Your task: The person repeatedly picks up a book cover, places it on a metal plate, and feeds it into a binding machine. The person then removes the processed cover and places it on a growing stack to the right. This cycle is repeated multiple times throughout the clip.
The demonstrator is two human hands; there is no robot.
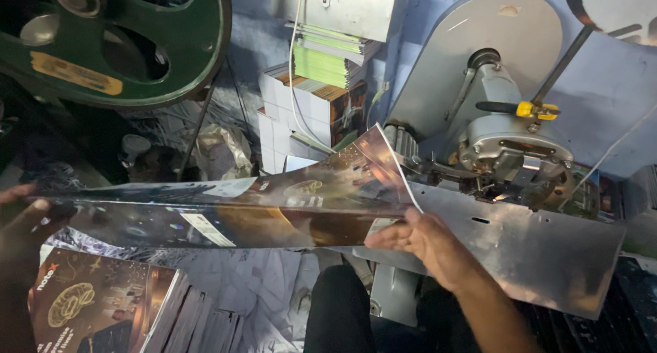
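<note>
You grasp a glossy dark folded cover (274, 213) at both ends: your left hand (24, 219) pinches its far end, your right hand (428, 240) grips the end lying on the stitching machine's metal plate (540, 247). A stack of booklets (109, 308) sits below.

Head view: both hands held one glossy folded cover sheet (226, 213), dark with brown and gold print, stretched horizontally. Left hand (24, 219) gripped its left end at the frame edge; right hand (424, 240) pinched the right end, thumb on top, just beside the stitching machine head (510, 151). The sheet's right corner curled upward. The metal saddle plate (534, 247) sloped beneath the right hand. A stack of printed booklets (102, 305) lay lower left. A green flywheel (137, 45) stood upper left.
</note>
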